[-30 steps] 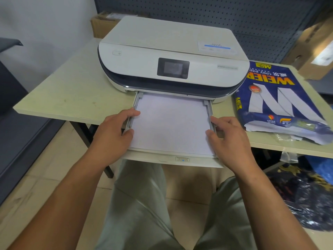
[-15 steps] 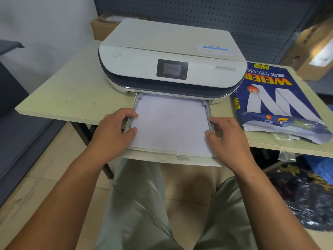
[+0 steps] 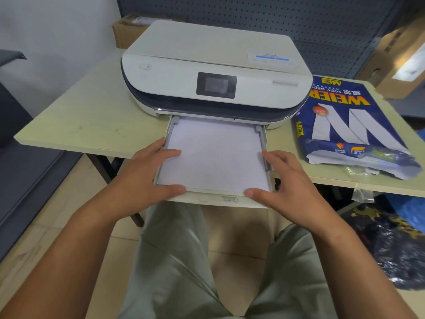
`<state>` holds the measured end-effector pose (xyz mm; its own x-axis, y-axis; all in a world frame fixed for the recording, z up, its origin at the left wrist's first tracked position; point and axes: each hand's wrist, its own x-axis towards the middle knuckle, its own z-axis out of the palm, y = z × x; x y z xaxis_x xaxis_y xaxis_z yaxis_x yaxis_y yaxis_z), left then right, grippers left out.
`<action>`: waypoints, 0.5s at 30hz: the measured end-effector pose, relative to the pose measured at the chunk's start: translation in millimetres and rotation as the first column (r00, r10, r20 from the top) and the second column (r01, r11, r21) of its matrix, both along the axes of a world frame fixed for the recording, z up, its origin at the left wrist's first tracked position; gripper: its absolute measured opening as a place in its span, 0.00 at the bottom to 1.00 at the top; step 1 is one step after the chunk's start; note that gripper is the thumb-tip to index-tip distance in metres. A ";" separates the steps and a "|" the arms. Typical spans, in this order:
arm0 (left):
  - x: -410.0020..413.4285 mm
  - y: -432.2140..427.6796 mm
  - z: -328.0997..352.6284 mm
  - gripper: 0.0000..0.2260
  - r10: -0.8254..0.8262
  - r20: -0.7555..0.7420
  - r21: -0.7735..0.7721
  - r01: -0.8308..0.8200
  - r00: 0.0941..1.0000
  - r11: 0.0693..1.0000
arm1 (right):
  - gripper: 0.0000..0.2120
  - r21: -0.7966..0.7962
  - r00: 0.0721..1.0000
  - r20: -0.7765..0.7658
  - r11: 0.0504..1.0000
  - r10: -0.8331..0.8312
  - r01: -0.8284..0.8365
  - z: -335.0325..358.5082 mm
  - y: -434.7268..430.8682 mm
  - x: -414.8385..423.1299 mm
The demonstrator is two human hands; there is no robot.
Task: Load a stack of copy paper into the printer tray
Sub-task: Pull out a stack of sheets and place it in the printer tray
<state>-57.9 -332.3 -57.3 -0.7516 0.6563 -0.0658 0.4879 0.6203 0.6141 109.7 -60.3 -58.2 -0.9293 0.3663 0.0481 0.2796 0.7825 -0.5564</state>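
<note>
A white printer stands on a pale table. Its paper tray is pulled out over the table's front edge, and a stack of white copy paper lies flat inside it. My left hand holds the tray's front left corner, fingers on the paper's left edge and thumb along the front lip. My right hand grips the front right corner the same way, fingers by the right side guide.
An opened blue copy-paper package lies on the table right of the printer, with a scrap of clear plastic at the edge. Cardboard boxes sit behind, against a dark pegboard wall. My knees are under the tray.
Both hands slid back from the tray's side guides to its front corners, and the thumbs now lie along the front lip. The paper stays flat in the tray.
</note>
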 end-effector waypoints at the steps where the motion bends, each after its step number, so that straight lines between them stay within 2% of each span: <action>1: -0.3 0.3 0.0 0.36 0.000 -0.001 0.001 0.000 1.000 1.000 | 0.46 -0.005 1.000 -0.003 1.000 -0.004 0.004 0.2 -0.2 0.1; 10: 0.1 -1.2 -1.2 0.34 -0.018 -0.004 0.014 0.018 1.000 1.000 | 0.44 0.014 1.000 -0.010 1.000 0.003 -0.003 -2.1 -3.0 3.1; 15: -1.9 -13.8 0.2 0.38 -0.106 0.044 -0.018 0.107 0.993 0.994 | 0.52 -0.044 0.994 0.051 0.994 0.098 -0.096 -6.3 -5.8 19.2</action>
<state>-59.8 -346.1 -57.1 -0.6740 0.7304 -0.1109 0.5250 0.5791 0.6238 128.9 -66.1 -64.5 -0.9613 0.2750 -0.0156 0.2336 0.7841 -0.5750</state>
